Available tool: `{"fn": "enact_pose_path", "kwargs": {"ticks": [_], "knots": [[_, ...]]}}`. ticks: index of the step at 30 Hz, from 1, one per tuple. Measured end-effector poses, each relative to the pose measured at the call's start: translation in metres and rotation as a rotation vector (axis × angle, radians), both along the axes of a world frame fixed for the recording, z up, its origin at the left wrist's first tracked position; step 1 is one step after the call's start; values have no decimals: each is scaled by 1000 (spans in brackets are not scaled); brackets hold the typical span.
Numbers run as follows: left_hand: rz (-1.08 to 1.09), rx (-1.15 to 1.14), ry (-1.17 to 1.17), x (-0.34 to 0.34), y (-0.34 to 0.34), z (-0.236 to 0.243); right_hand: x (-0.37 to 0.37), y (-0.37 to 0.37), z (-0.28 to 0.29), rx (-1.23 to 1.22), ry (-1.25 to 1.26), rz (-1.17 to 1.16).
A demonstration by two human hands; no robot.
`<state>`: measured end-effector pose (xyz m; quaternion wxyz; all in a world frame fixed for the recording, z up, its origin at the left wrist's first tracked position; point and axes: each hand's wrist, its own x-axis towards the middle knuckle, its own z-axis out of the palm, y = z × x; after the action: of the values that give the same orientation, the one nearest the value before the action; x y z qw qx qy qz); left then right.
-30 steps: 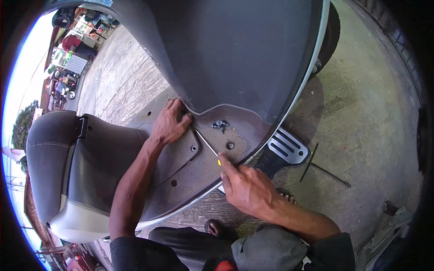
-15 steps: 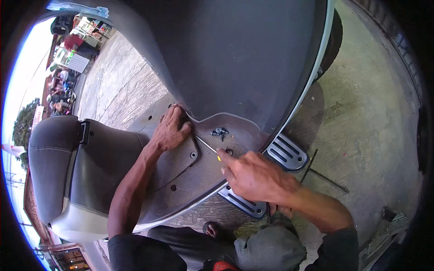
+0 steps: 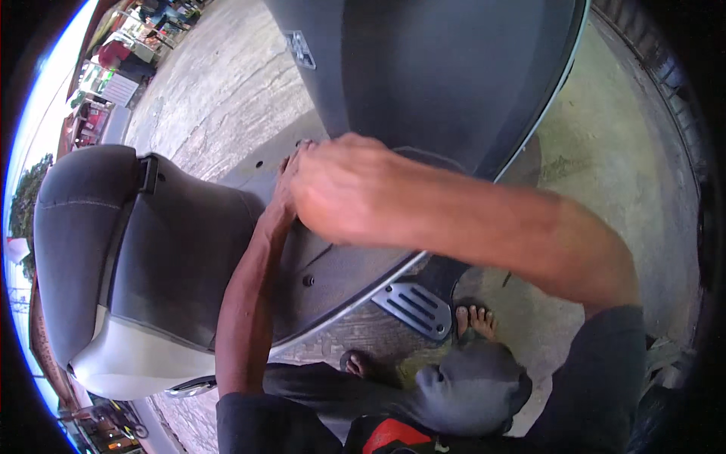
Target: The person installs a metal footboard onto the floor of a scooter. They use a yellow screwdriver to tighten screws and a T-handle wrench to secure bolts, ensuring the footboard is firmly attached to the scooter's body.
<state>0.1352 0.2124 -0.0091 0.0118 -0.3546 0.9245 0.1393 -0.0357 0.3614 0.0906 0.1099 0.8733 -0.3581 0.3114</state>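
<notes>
My right hand (image 3: 340, 189) is curled closed over the scooter's floorboard (image 3: 344, 280), its back toward me and smeared by motion. The screwdriver it held half a second ago is hidden now. Just behind it, my left hand (image 3: 285, 180) is mostly covered, at the far part of the floorboard; its fingers barely show. Whether the two hands touch cannot be told. A hole (image 3: 308, 280) shows in the floorboard's near part. The small dark fasteners seen earlier are out of sight behind my right arm.
The grey front panel (image 3: 454, 76) rises beyond my hands. At left stands the dark seat (image 3: 87, 181) above a white body panel (image 3: 136, 363). A silver slotted footrest plate (image 3: 397, 303) juts out near my feet. Concrete ground (image 3: 597, 174) lies at right; people are in the far left background.
My right hand has swung left and away from me, over to my left hand, covering it. The screwdriver's shaft has gone out of sight. The view has shifted, showing more of the front panel.
</notes>
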Motion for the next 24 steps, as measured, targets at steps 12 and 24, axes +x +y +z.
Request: {"fn": "enact_pose_path", "kwargs": {"ticks": [12, 24], "knots": [[139, 196, 125, 4, 23, 24, 41, 34, 10, 677, 326, -238], [362, -87, -106, -13, 31, -13, -14, 78, -28, 686, 106, -432]]}}
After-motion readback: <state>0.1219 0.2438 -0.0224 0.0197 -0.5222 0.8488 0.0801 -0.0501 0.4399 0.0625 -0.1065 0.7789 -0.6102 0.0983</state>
